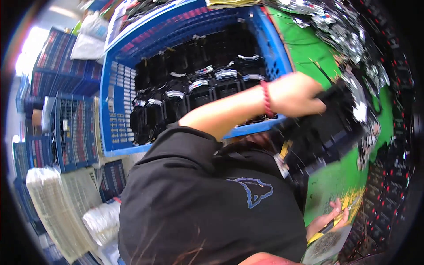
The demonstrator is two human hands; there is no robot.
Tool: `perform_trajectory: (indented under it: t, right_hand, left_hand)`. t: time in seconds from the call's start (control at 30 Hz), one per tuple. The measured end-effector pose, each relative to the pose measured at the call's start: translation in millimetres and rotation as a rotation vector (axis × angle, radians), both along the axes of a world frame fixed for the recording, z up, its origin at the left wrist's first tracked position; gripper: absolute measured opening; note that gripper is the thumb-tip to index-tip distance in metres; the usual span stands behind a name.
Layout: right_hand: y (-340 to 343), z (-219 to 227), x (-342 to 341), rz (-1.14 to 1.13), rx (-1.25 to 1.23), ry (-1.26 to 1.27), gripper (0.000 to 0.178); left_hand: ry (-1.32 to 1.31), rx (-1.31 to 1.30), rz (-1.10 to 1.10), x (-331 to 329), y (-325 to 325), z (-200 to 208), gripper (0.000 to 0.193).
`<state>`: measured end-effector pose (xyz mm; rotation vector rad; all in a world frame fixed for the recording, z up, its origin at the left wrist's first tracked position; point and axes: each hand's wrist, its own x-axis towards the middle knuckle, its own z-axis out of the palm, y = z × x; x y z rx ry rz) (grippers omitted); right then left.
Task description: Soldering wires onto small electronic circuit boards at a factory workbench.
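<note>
My left hand point(298, 95), with a red braided band at the wrist, reaches across to the right from a black sleeve. Its fingers are closed on the edge of a black plastic casing point(329, 121), which is smeared by motion. Further down at the right, my right hand point(329, 218) is closed around a black-and-yellow handled, pen-shaped tool point(327, 227). Thin yellow wires point(353, 198) lie beside that hand. Behind my left forearm stands a blue plastic crate point(106, 95) with rows of black units point(198, 90) bearing silvery strips.
A green work surface point(304, 39) runs down the right side, with a heap of silvery foil-like parts point(340, 33) on it. Rows of black units with red dots point(388, 176) line the far right. Stacked blue crates point(75, 132) and pale wrapped bundles point(57, 207) stand at the left.
</note>
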<state>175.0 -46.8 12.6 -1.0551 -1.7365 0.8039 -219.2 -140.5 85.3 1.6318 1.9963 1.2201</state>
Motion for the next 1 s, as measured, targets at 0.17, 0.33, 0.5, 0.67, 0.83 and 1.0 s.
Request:
perform_trajectory:
  t: [0.17, 0.33, 0.5, 0.67, 0.83, 1.0]
  right_hand:
    - [4, 0, -49, 0.071, -0.036, -0.148, 0.031]
    - [2, -16, -63, 0.092, 0.005, -0.152, 0.030]
    - [-2, -24, -74, -0.046, -0.007, -0.143, 0.033]
    - [-6, -21, -75, -0.118, -0.091, -0.157, 0.036]
    - [-9, -14, -82, -0.114, -0.062, -0.294, 0.034]
    - [-7, -17, -80, -0.106, -0.028, -0.313, 0.034]
  left_hand:
    - [0.295, -0.611, 0.292, -136, -110, -21, 0.034]
    - [0.732, -1.135, 0.325, -266, -150, -89, 0.028]
    - [1.018, -1.239, 0.208, -331, -136, -158, 0.020]
    - [1.092, -1.115, 0.127, -366, -125, -170, 0.021]
    - [1.006, -1.144, 0.062, -354, -101, -168, 0.023]
    - [1.074, -1.092, -0.017, -371, -93, -194, 0.021]
